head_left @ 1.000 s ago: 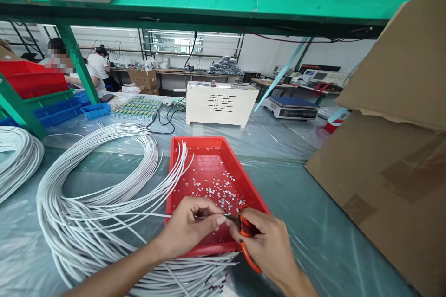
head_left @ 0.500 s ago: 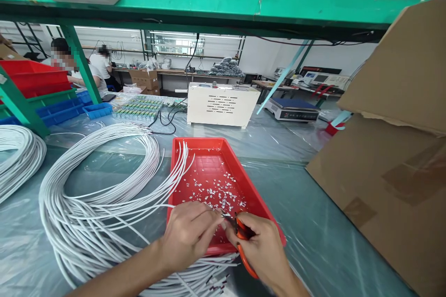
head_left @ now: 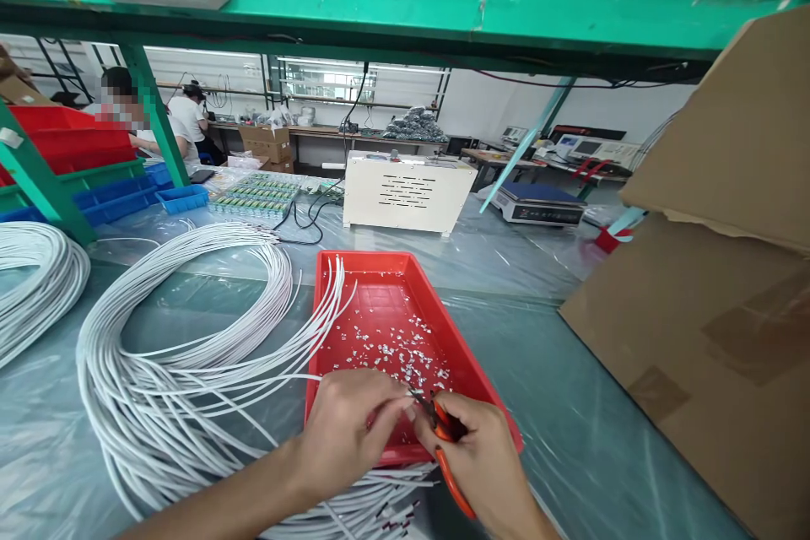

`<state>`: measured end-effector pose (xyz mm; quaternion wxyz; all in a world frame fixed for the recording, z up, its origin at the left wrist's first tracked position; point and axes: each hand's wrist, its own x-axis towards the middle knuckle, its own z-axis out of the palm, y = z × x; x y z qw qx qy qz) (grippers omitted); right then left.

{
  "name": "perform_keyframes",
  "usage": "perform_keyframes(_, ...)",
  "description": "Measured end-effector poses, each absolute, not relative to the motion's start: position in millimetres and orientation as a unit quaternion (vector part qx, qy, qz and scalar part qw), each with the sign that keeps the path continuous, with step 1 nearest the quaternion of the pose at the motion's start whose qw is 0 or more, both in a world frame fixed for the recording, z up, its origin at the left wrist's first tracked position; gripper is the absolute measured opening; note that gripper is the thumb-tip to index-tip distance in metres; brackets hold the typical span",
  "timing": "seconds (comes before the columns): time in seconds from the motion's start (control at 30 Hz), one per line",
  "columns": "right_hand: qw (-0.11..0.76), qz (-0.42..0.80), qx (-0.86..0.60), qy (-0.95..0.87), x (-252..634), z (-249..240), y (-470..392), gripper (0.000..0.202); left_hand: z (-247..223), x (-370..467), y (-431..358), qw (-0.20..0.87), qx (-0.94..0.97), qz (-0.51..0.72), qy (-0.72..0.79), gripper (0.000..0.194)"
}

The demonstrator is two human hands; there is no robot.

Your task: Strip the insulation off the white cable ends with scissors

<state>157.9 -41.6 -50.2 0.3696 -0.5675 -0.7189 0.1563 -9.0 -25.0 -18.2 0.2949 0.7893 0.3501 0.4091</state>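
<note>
Over the near end of a red tray (head_left: 456, 337), my left hand (head_left: 351, 426) pinches a white cable (head_left: 304, 376) near its tip. My right hand (head_left: 484, 456) is closed around orange-handled cutting pliers (head_left: 448, 472), whose dark jaws meet the cable end at my left fingertips. Just what lies between the jaws is too small to make out. Small white and silvery scraps (head_left: 411, 354) are scattered over the tray floor. A large coil of white cables (head_left: 120, 346) lies to the left, with several loose ends resting over the tray's left rim.
Another cable coil (head_left: 38, 287) sits at the far left. Behind the tray stands a cream metal box (head_left: 408, 194), with a scale (head_left: 537, 204) to its right. Cardboard boxes (head_left: 715, 337) rise at the right. A green shelf beam (head_left: 380, 4) crosses overhead. Two people work in the background.
The pliers' handles have swung slightly lower and the jaws have shifted at the cable end. Both hands stay close together over the tray. The whole view has moved a little.
</note>
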Motion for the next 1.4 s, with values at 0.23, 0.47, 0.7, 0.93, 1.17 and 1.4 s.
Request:
perform_keyframes(0.23,0.387,0.256,-0.561,-0.685,154.3,-48.6,-41.8,0.036,-18.2,-4.6,-28.3,0.42,0.694,0.431,0.395,0.018)
perform_keyframes(0.47,0.513,0.452,-0.465,-0.563,149.4,-35.4,-43.3,0.015,-14.4,-0.8,-27.3,0.567,0.582,0.443,0.379,0.019)
perform_keyframes(0.7,0.579,0.515,-0.449,-0.445,146.5,-37.6,-43.5,0.015,-15.1,3.1,-32.6,0.527,0.601,0.451,0.397,0.015)
perform_keyframes(0.93,0.587,0.51,-0.461,-0.428,147.5,-39.1,-44.4,0.015,-20.0,5.4,-34.7,0.458,0.644,0.43,0.437,0.015)
perform_keyframes(1.17,0.586,0.512,-0.473,-0.413,147.7,-44.6,-42.6,0.017,-27.0,5.4,-36.9,0.36,0.704,0.427,0.439,0.015)
perform_keyframes(1.4,0.594,0.52,-0.458,-0.409,146.6,-46.1,-45.4,0.014,-33.3,6.0,-39.1,0.29,0.744,0.441,0.409,0.014)
